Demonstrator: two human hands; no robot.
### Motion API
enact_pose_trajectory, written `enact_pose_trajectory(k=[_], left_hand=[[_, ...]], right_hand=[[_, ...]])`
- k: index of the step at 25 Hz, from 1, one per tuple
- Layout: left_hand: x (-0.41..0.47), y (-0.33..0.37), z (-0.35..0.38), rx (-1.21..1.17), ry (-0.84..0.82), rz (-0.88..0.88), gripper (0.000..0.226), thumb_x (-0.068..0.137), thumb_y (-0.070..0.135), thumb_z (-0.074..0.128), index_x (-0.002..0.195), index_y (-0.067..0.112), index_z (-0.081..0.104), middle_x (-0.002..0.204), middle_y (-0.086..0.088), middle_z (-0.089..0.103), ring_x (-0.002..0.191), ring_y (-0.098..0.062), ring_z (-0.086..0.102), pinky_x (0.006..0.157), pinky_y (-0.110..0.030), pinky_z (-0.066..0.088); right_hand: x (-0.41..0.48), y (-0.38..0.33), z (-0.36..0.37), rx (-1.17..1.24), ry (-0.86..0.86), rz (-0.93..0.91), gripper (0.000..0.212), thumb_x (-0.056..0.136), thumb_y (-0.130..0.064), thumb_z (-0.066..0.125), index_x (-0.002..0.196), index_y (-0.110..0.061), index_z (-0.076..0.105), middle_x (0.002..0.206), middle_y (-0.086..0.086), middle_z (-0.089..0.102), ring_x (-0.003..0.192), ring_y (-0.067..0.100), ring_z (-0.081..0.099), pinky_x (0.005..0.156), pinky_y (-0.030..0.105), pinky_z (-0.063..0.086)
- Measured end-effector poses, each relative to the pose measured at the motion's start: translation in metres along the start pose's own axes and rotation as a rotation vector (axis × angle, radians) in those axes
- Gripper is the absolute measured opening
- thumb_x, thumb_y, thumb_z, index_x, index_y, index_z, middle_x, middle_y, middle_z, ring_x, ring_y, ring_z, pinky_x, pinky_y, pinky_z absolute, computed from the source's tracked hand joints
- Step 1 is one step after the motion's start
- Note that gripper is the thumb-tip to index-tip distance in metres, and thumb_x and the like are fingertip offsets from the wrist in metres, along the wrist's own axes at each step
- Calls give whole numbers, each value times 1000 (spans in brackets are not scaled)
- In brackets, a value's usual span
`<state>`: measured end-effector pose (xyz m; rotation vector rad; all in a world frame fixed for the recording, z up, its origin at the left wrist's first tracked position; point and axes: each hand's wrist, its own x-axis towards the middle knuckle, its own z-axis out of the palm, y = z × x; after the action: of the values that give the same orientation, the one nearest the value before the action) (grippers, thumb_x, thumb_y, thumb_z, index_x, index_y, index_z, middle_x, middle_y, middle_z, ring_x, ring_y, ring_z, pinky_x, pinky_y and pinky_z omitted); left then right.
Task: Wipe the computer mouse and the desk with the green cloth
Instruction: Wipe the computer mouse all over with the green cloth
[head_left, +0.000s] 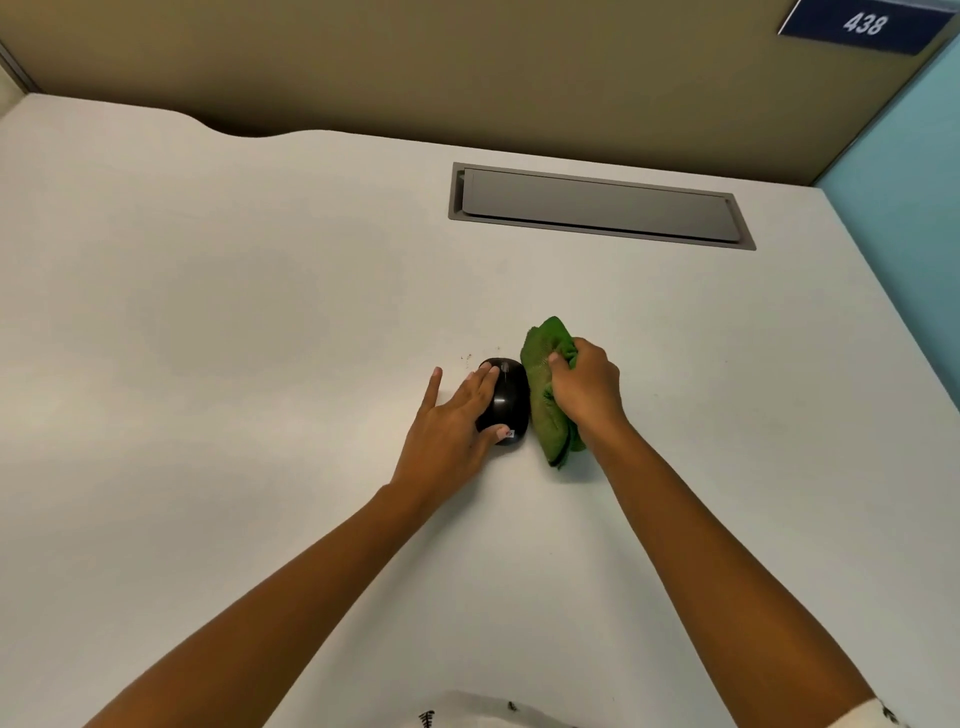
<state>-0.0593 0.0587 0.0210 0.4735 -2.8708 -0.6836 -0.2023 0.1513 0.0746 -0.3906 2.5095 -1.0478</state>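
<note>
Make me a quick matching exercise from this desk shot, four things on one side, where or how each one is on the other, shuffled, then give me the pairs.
Things:
1. computer mouse
2. green cloth
3. grey hatch
4. blue sign

Places or states:
A. bunched in the right hand
B. on the partition, top right
C. under the left hand
D. set flush in the desk, far side

Pairs: 1-C, 2-A, 3-D, 4-B

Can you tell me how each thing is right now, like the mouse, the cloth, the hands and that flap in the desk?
computer mouse: flat on the desk, under the left hand
green cloth: bunched up, touching the mouse's side
left hand: open, resting on the mouse
right hand: closed around the cloth
cable flap: shut
desk: small specks beyond the mouse
</note>
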Motion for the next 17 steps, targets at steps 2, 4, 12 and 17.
enact_pose_trajectory(k=[2, 4, 12, 17], left_hand=[[2, -1, 1, -26, 16, 10, 65, 98, 38, 47, 152, 13, 20, 157, -5, 30, 138, -15, 41, 120, -36, -13], [3, -2, 1, -31, 30, 4, 66, 97, 38, 49, 152, 13, 22, 156, -6, 31, 137, -15, 42, 119, -34, -14], [2, 1, 1, -98, 41, -21, 68, 94, 31, 56, 151, 12, 25, 155, -7, 34, 135, -18, 46, 115, -23, -20], [1, 2, 2, -112, 58, -5, 66, 94, 27, 58, 150, 9, 27, 154, -8, 35, 131, -20, 50, 112, -18, -24]], right_hand=[[5, -2, -1, -22, -12, 60, 25, 95, -19, 46, 107, -2, 60, 107, 17, 63, 94, 30, 57, 75, 29, 42], [6, 0, -4, -28, -44, 85, 24, 95, -19, 46, 99, -1, 61, 96, 15, 62, 82, 25, 55, 69, 28, 43], [-31, 23, -10, 82, -124, 153, 24, 95, -22, 46, 98, -4, 63, 97, 14, 66, 90, 28, 62, 77, 34, 51], [-56, 37, -12, 153, -171, 195, 23, 96, -22, 47, 102, -8, 64, 100, 14, 67, 93, 28, 64, 82, 37, 54]])
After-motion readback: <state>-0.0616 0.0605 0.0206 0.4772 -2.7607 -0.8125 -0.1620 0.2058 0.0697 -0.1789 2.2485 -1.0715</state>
